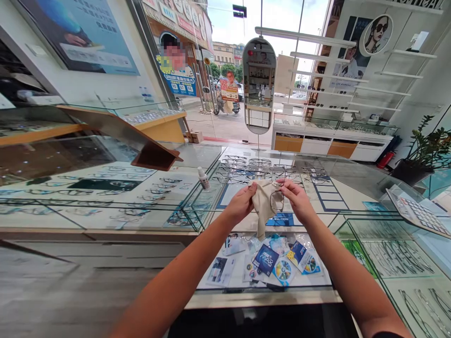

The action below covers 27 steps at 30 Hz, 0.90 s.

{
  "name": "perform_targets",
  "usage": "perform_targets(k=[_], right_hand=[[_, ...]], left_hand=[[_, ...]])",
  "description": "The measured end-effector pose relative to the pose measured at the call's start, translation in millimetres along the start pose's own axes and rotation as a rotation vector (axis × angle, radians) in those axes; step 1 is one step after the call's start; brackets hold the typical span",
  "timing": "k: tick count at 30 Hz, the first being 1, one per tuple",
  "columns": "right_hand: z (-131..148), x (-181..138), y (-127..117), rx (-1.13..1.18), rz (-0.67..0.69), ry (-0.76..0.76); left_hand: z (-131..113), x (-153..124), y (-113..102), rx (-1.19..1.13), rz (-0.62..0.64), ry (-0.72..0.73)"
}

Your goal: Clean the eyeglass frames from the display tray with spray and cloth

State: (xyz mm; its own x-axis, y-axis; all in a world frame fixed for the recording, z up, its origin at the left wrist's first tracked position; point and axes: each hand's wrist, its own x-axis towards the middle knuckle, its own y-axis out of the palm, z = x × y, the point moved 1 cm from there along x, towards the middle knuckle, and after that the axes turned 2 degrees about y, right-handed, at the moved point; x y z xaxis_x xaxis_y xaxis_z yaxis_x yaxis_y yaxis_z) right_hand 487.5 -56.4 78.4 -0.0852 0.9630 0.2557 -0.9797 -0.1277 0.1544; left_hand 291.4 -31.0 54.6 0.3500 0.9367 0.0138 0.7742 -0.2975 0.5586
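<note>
Above the glass counter, my left hand (241, 204) is closed on a beige cleaning cloth (261, 206) that hangs down in folds. My right hand (296, 199) pinches a pair of eyeglasses (277, 201) with thin dark rims. The cloth lies against the glasses between both hands, and part of the frame is hidden behind it and my fingers. Rows of eyeglasses (260, 163) lie just beyond my hands. A small white spray bottle (203, 179) stands upright on the counter to the left of my left hand.
Glass display cases (197, 220) run left and right, with eyeglasses inside. Leaflets (267, 259) lie under the glass nearest me. A brown tilted panel (120, 134) stands at left, an oval mirror (260, 87) ahead. A calculator-like keypad board (419, 213) and potted plant (417, 159) are at right.
</note>
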Motion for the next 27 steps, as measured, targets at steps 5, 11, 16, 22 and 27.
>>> perform_targets(k=[5,11,16,22,27], right_hand=[[2.4,-3.8,1.6,-0.172,0.149,-0.012],[9.1,-6.0,1.1,-0.175,0.305,0.093],[5.3,-7.5,2.9,-0.106,0.397,0.212],[-1.2,-8.6,4.2,-0.036,0.321,0.234],[-4.0,-11.6,11.3,0.051,0.323,0.256]], left_hand=[[-3.9,-2.0,-0.4,0.025,0.05,0.018],[-5.7,-4.3,2.0,0.095,0.063,0.031],[-5.9,-5.3,-1.6,0.179,0.074,0.026],[-5.9,-7.1,-0.6,0.253,0.156,0.041],[-8.7,-10.9,5.9,0.295,0.113,0.113]])
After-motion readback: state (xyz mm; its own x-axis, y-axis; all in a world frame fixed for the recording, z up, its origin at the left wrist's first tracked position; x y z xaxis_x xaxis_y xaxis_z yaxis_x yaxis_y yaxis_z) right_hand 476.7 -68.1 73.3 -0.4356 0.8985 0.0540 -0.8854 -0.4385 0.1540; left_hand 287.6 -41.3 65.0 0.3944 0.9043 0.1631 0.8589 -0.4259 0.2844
